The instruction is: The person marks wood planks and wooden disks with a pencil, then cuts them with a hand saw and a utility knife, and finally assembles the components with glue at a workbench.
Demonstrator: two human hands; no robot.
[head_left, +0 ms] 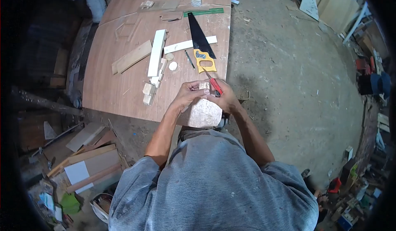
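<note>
At the desk's (123, 86) near right corner, the left hand (186, 97) pinches a small wood block (204, 85), apparently to steady it; the right hand (226, 100) wraps a red-handled tool (216, 87) close beside it, seemingly for control, tip pointing away from the body.

I have the table (136, 101) at upper centre-left of the frame, the floor (288, 95) right of it. On the table's right side, a saw (200, 37) crosses over a slat (178, 46). Left of the saw come a pen (189, 59), a disc (173, 66), a batten (156, 56), then a plank (131, 58). Blocks (149, 91) lie below the batten. I see offcuts (91, 167) at lower left, boards (336, 6) at upper right
</note>
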